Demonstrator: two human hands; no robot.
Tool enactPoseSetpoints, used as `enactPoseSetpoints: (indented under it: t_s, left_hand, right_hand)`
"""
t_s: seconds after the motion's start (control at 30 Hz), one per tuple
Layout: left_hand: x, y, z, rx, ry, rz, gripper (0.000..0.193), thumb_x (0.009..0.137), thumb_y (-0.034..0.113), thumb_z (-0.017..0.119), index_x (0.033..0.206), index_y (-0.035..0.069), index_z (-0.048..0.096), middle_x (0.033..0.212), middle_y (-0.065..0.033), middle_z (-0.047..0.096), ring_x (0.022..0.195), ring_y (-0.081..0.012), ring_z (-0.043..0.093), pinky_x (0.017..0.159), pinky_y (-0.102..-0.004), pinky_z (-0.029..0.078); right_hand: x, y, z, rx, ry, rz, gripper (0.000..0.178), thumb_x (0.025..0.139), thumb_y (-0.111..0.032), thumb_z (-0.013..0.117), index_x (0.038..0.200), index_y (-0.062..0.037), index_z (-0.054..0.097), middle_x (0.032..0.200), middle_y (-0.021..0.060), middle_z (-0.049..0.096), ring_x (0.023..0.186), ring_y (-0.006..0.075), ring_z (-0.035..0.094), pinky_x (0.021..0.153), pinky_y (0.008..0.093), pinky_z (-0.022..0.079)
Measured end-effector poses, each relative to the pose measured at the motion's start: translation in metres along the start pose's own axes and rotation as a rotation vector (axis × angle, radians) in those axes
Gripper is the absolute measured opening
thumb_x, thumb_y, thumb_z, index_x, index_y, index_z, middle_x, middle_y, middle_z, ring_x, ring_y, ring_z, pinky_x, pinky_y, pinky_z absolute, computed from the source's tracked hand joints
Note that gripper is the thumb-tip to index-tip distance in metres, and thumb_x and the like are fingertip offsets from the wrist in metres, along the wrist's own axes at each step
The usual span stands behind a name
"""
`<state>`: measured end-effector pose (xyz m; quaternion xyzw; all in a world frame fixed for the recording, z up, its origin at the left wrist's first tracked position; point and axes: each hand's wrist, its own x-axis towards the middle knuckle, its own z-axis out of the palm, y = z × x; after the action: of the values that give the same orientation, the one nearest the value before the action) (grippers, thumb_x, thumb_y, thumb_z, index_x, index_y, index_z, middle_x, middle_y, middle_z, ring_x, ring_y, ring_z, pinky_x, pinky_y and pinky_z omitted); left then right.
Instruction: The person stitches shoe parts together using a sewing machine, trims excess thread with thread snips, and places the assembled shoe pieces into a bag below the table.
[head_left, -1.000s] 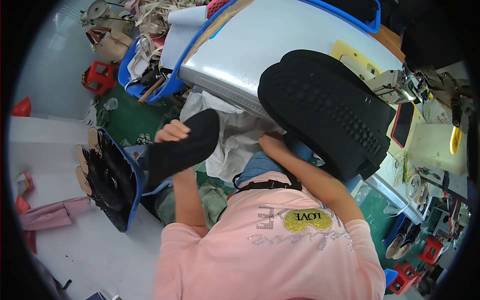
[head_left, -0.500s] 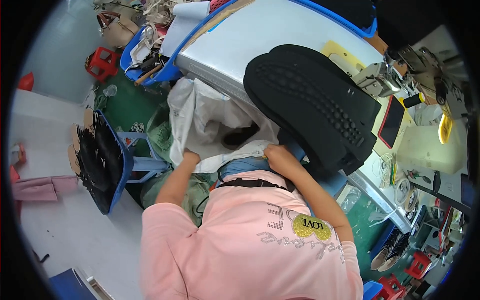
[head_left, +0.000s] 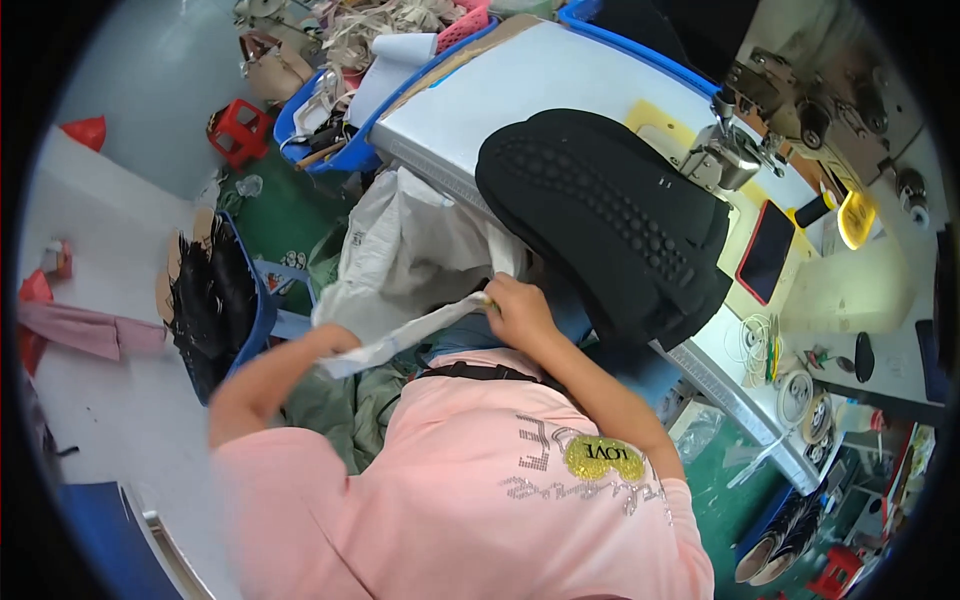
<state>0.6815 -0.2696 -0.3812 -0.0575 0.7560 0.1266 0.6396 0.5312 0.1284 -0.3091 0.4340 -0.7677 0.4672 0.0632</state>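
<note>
A white woven sack (head_left: 392,232) hangs between my lap and the table edge, its mouth partly folded over. My left hand (head_left: 336,343), slightly blurred, grips the sack's near rim at the left. With closed fingers my right hand (head_left: 518,308) holds the same rim farther right, and the strip of rim between them is pulled taut. The inside of the sack is mostly hidden. Close beside my right hand, a thick stack of black padded sheets (head_left: 610,215) with an embossed pattern of raised bumps overhangs the table (head_left: 470,90).
A sewing machine (head_left: 728,158) stands at the right, near a red-edged phone (head_left: 765,252) and a black thread spool (head_left: 815,209). Blue baskets (head_left: 355,155) of scraps sit at the far left. A blue stool (head_left: 262,315) carries black fringed shoe pieces (head_left: 210,300); a red stool (head_left: 240,132) stands beyond.
My left hand has moved left and nearer to me, drawing the sack's rim along. My right hand has shifted slightly left. The sack's mouth looks narrower, and the whole view has turned a little.
</note>
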Motion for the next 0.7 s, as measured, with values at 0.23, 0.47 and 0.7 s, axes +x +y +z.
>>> enactPoseSetpoints:
  t_s: [0.23, 0.47, 0.7]
  left_hand:
    - [-0.049, 0.026, -0.049, 0.025, 0.189, -0.05, 0.058, 0.087, 0.048, 0.049, 0.121, 0.003, 0.057, 0.117, -0.0156, 0.06, 0.1, -0.0237, 0.056, 0.086, -0.0398, 0.043]
    - [-0.037, 0.125, -0.038, -0.638, 0.385, 0.192, 0.067, 0.091, 0.057, 0.045, 0.138, 0.01, 0.045, 0.13, -0.0138, 0.054, 0.116, -0.0239, 0.051, 0.098, -0.0382, 0.038]
    - [0.016, 0.115, 0.008, 0.111, 0.629, 0.302, 0.055, 0.089, 0.027, 0.06, 0.139, 0.014, 0.04, 0.127, -0.0145, 0.053, 0.105, -0.0249, 0.056, 0.093, -0.0386, 0.041]
  right_hand:
    - [-0.003, -0.003, -0.03, -0.111, 0.044, 0.187, 0.016, 0.065, -0.004, 0.066, 0.076, -0.0038, 0.054, 0.073, 0.013, 0.052, 0.065, 0.0353, 0.057, 0.058, 0.0423, 0.046]
    - [-0.015, 0.043, -0.002, 0.024, -0.224, 0.057, 0.018, 0.067, -0.003, 0.064, 0.085, -0.003, 0.064, 0.088, 0.0131, 0.058, 0.082, 0.0328, 0.061, 0.071, 0.0414, 0.049]
    - [-0.023, 0.109, 0.041, -0.313, -0.147, 0.138, 0.016, 0.07, -0.005, 0.063, 0.086, -0.0041, 0.065, 0.098, 0.0147, 0.059, 0.089, 0.0322, 0.062, 0.076, 0.0411, 0.05]
